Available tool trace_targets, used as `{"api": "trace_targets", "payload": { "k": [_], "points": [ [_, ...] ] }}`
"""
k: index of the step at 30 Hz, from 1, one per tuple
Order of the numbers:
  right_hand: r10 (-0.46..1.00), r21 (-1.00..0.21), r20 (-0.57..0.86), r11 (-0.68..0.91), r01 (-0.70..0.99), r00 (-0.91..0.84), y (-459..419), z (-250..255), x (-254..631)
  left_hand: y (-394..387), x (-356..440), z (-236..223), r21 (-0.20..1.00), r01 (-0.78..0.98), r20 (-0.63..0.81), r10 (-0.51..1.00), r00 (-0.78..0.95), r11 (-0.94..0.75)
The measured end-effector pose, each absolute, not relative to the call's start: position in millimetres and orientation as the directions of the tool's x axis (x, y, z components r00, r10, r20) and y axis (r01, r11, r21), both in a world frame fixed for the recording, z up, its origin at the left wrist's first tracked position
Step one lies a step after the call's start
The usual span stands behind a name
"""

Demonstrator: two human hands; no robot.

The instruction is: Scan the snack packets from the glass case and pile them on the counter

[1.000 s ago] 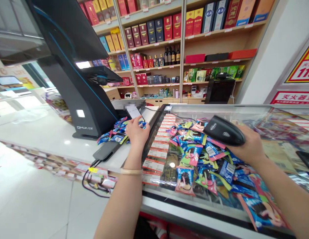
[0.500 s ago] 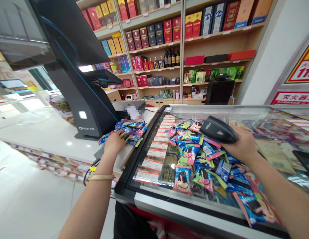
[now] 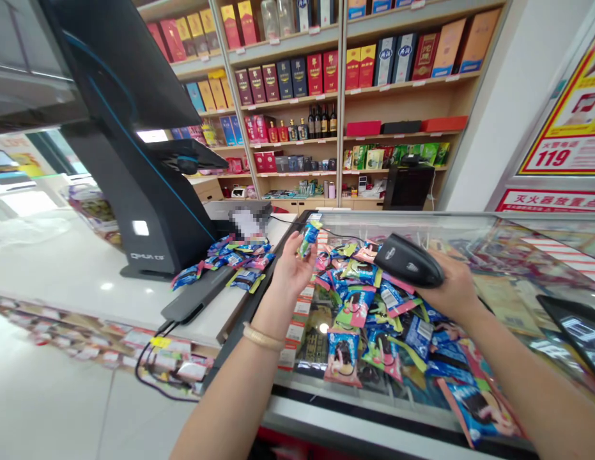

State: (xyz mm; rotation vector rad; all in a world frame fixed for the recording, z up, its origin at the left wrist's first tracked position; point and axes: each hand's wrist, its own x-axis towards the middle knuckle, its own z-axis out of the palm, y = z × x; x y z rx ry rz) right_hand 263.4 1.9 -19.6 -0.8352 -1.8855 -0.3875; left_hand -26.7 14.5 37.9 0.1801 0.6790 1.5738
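Note:
My left hand (image 3: 296,267) holds up a small blue and green snack packet (image 3: 310,237) between thumb and fingers, over the left edge of the glass counter. My right hand (image 3: 453,285) is wrapped round the handle of a black barcode scanner (image 3: 409,260), whose head points left toward that packet. Beneath the scanner, a heap of blue, pink and green snack packets (image 3: 357,303) covers part of the glass top. A smaller pile of the same packets (image 3: 234,257) lies on the white counter to the left, beside the register stand.
A black register stand (image 3: 153,198) with screens rises on the white counter (image 3: 91,287). In front of it lies a grey bar-shaped device (image 3: 196,297) with dangling cables. The glass counter (image 3: 474,239) extends right, and shelves of boxes and bottles (image 3: 292,96) stand behind.
My left hand has lifted a packet from the left pile and carried it right, over the glass counter's edge. My right hand still holds the scanner; the view has shifted slightly.

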Motion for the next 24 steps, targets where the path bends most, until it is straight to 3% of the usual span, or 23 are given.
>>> {"api": "trace_targets", "payload": {
  "k": [3,5,10,15,19,24],
  "points": [
    [0.391,-0.089,0.876,0.706,0.703,-0.282,-0.3,-17.9,261.6,14.5,-13.7,27.0,0.326,-0.928,-0.396,0.918,0.040,0.181],
    [0.393,-0.073,0.870,0.700,0.710,-0.298,-1.6,-17.2,260.0,12.0,-10.8,19.9,0.289,-0.937,-0.394,0.916,0.070,0.196],
    [0.330,0.003,0.883,0.706,0.708,-0.333,-4.4,-16.0,255.8,3.5,-7.4,13.9,0.331,-0.924,-0.277,0.956,0.101,0.194],
    [0.400,-0.037,0.856,0.681,0.732,-0.328,-7.3,-17.2,253.1,0.2,-1.2,11.6,0.341,-0.909,-0.289,0.947,0.141,0.240],
    [0.447,-0.064,0.831,0.668,0.741,-0.331,-9.9,-17.3,250.1,1.1,4.3,9.4,0.337,-0.922,-0.322,0.943,0.079,0.192],
    [0.385,0.000,0.835,0.715,0.699,-0.393,-12.9,-13.5,245.9,1.5,8.3,6.5,0.394,-0.916,-0.261,0.965,-0.034,0.074]
  ]
}}
